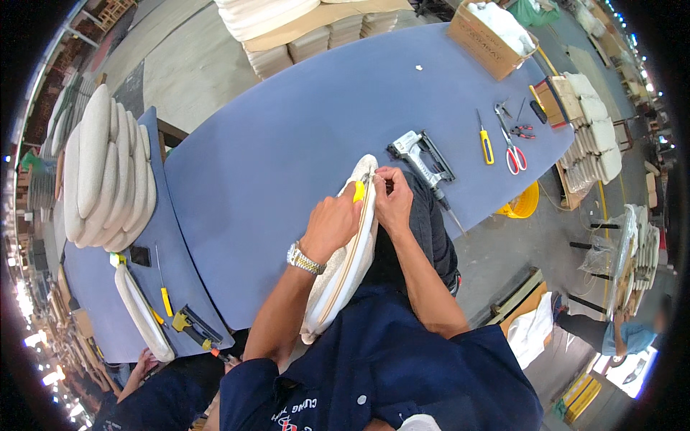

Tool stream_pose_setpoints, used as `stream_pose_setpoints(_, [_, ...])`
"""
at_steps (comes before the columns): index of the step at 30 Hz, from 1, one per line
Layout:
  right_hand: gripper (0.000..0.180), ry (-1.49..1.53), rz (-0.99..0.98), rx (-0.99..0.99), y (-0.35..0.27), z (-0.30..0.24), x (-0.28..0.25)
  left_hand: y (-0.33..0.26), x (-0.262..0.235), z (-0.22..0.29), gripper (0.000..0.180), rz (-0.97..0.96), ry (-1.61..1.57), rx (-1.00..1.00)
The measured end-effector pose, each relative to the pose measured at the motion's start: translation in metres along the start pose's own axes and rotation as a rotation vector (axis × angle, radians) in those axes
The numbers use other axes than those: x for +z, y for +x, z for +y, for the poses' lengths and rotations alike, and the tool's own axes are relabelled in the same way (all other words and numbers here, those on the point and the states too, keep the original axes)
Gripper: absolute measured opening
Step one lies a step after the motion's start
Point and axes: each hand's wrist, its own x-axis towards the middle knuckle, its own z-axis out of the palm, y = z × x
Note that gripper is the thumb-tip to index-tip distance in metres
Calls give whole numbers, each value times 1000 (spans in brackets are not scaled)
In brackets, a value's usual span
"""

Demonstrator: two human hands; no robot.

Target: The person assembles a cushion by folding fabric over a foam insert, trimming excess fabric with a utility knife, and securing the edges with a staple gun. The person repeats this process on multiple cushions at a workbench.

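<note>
A cream fabric-covered seat pad (343, 267) stands on edge against my lap and the table's near edge, its brown-and-white striped rim facing up. My left hand (334, 221), with a metal watch on the wrist, is closed around a yellow-handled tool (359, 191). The tool's metal end meets the rim near the pad's far tip; its exact shape is partly hidden. Close beside it, my right hand (393, 202) pinches the fabric edge at that tip. A silver staple gun (422, 159) lies just right of my right hand.
On the blue table (287, 108) lie a yellow-handled screwdriver (486, 146), scissors (514, 158) and pliers (522, 132). A cardboard box (489, 44) with white stuffing stands far right. Stacked pads (108, 172) rise at left, near a co-worker's hand (146, 363) and another pad (142, 312).
</note>
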Motion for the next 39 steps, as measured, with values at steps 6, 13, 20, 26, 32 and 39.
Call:
stream_pose_setpoints(6, [7, -5, -3, -19, -3, 2, -12, -9, 18, 9, 43, 49, -65, -20])
stream_pose_setpoints(13, [7, -35, -94, -15, -7, -7, -34, -24, 58, -3, 48, 307, -370, -88])
stream_pose_setpoints(20, [8, -138, -37, -79, 5, -15, -46, -33, 63, 10, 47, 373, -667, -191])
stream_pose_setpoints(26, [23, -130, -190, -115, -6, -39, -74, 3, 68, 6, 47, 548, -1191, 112])
stream_pose_setpoints(32, [33, 328, -361, 248, -31, -33, -84, 5, 77, 31, 48, 317, -826, 198])
stream_pose_setpoints(39, [31, 468, 19, 175, -8, -16, -96, 9, 71, 20, 44, 407, -916, 107])
